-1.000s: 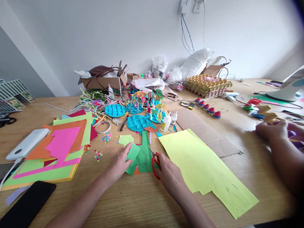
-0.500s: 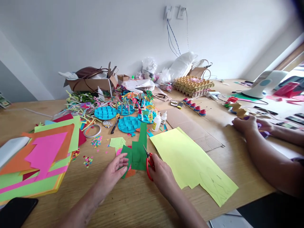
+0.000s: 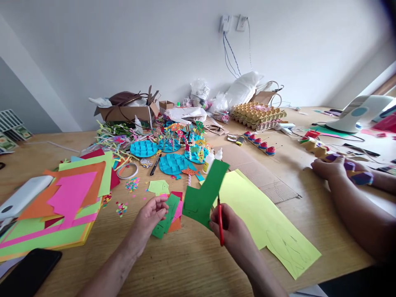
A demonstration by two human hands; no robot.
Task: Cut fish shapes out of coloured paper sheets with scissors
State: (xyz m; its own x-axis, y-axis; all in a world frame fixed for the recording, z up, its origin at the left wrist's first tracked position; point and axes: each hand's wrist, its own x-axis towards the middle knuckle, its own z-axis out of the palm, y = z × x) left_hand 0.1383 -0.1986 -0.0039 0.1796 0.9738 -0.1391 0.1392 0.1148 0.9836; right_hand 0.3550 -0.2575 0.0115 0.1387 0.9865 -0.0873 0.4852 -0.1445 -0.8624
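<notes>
My right hand (image 3: 230,225) grips red-handled scissors (image 3: 220,225), blades pointing up. Between its thumb and fingers it also pinches the lower edge of a green paper piece (image 3: 201,198), an L-shaped offcut raised off the table. My left hand (image 3: 150,218) is half curled, thumb and fingers apart, at the left edge of a smaller green paper piece (image 3: 168,216) with pencil lines. That piece lies over pink, red and orange paper scraps (image 3: 176,225). To the right, a large yellow-green sheet (image 3: 247,198) bears a pencil drawing near its front corner.
Stacked coloured paper (image 3: 71,194) and a black phone (image 3: 31,270) lie at left. Behind are blue discs (image 3: 173,163), glue bottles (image 3: 208,161), a tape roll (image 3: 127,170) and egg trays (image 3: 258,114). Another person's hands (image 3: 331,167) hold a purple-painted piece at right.
My right hand has lifted the larger green piece and moved it right, with the scissors still in it. The smaller green piece stays near my left hand. The view has shifted slightly left.
</notes>
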